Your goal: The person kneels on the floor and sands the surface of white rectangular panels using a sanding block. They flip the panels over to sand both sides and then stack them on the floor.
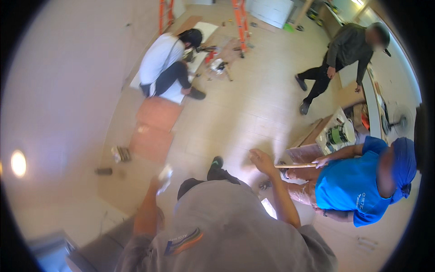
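My left hand [157, 185] is low on the left, closed around a small white object [166, 175], perhaps a crumpled cloth; blur hides its exact kind. My right hand [262, 160] is out in front over the floor, its fingers loosely bent and a little apart, with nothing seen in it. Close to my right wrist is the end of a wooden stick [297, 166]. A co-worker in a blue shirt [351, 181] grips that stick on my right.
Ahead left, a person in white [158, 63] sits low beside reddish boards [154, 131] and scattered tools. A person in dark clothes [346, 50] stands far right by a long counter. Orange ladders [240, 25] stand at the back. A bucket [342, 133] is on the right.
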Available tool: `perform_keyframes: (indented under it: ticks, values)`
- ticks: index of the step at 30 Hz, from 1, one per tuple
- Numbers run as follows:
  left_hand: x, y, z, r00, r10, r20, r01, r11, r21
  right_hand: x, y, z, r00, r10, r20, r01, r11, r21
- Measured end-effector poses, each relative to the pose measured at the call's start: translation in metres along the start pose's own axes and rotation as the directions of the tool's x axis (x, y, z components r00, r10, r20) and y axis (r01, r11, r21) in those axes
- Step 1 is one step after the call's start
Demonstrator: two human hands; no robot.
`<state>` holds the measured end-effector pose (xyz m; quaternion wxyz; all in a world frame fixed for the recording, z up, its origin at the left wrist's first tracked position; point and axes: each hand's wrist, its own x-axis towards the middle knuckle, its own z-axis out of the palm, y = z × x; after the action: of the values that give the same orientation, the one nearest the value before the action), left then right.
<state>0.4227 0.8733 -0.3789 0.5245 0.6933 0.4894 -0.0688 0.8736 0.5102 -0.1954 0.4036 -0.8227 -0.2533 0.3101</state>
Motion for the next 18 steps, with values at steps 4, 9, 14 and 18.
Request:
perform_keyframes:
  ticks: [4,9,14,18]
  values:
    - [0.007,-0.053,-0.019,0.923,-0.332,-0.195,0.350,0.935,0.063,0.074,0.019,-0.082,0.998,-0.003,-0.059,-0.006,0.990,-0.142]
    - [0.012,0.035,0.023,0.912,-0.394,0.115,0.403,0.912,-0.072,0.129,0.033,-0.128,0.991,0.085,-0.106,-0.091,0.994,-0.055]
    - [0.158,0.139,0.038,0.920,-0.310,0.241,0.136,0.828,0.545,0.202,0.039,-0.118,0.982,0.115,0.148,-0.108,0.993,-0.056]
    - [0.286,0.255,0.038,0.964,-0.129,0.231,0.066,0.963,0.262,0.260,0.055,-0.127,0.931,0.201,0.306,-0.156,0.974,-0.164]
